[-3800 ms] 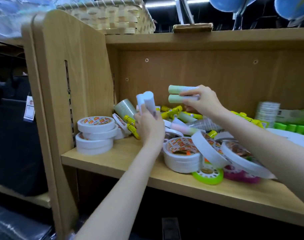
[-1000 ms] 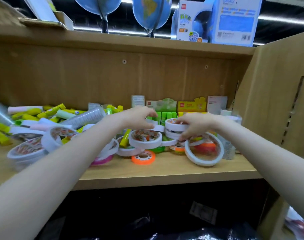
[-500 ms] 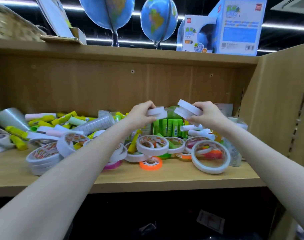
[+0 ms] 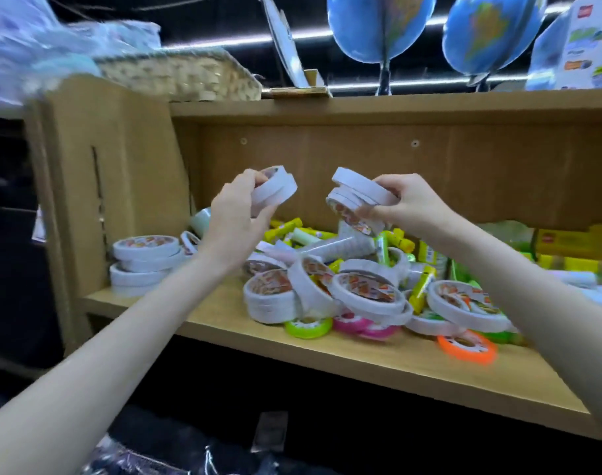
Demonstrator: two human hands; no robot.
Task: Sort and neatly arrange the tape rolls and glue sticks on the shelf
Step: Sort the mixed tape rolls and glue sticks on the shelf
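Overhead, left grip [image 4: 236, 221] clutches white tape rolls [image 4: 275, 192]; right grip [image 4: 407, 204] clutches tape stack [image 4: 356, 192] above shelf [image 4: 224, 320].

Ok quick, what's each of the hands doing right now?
Left hand: closed around white tape rolls, held up above the shelf.
Right hand: closed around a small stack of white tape rolls.

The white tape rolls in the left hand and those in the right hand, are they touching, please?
Apart. The head view shows bare wooden back panel between the left hand's rolls and the right hand's rolls.
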